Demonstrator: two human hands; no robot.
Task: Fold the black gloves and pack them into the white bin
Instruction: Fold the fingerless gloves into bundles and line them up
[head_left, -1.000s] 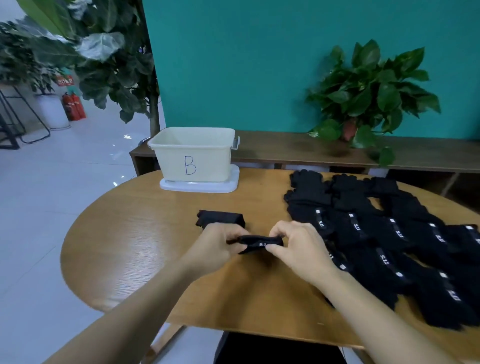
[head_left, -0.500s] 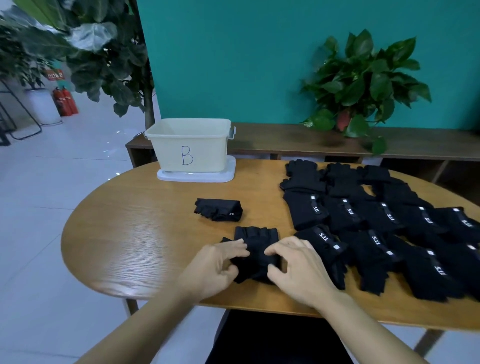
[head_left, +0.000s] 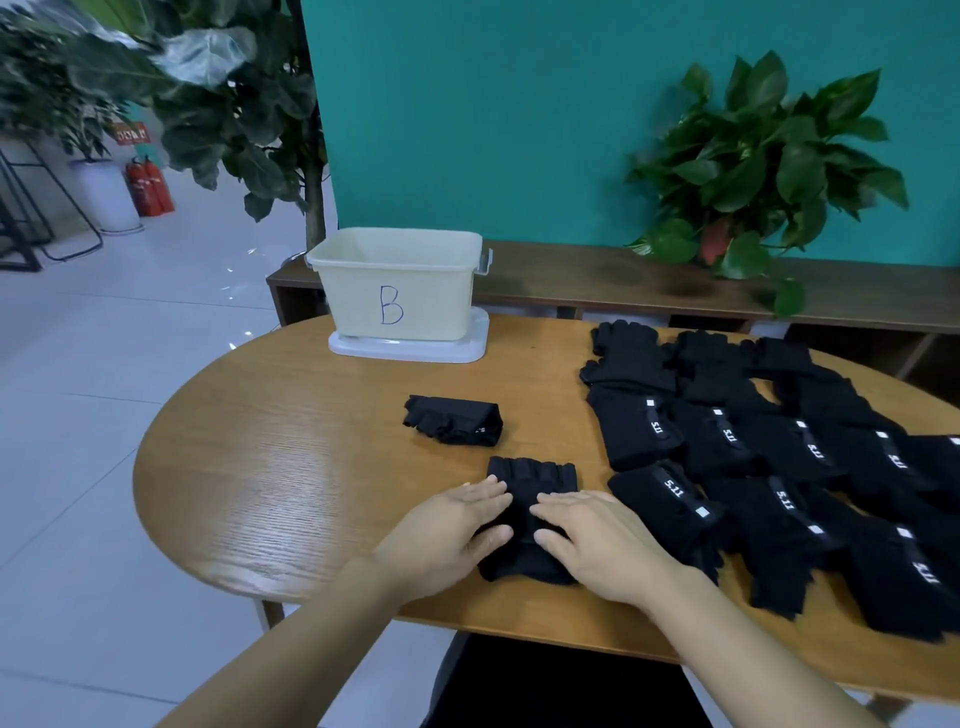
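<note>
Both hands, the left hand (head_left: 457, 525) and right hand (head_left: 592, 535), press flat with straight fingers on a black knit glove (head_left: 532, 486) at the oval wooden bench's (head_left: 291, 467) near edge, apparently smoothing it mid-fold. The next move likely calls for doubling it over like the folded black glove bundle (head_left: 453, 420) nearby, then carrying both to the white plastic bin marked B (head_left: 400, 291).

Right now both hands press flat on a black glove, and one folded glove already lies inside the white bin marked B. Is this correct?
Not quite. The head view shows the folded glove on the table, in front of the white bin, not inside. Left hand and right hand do press flat on a black glove.
</note>
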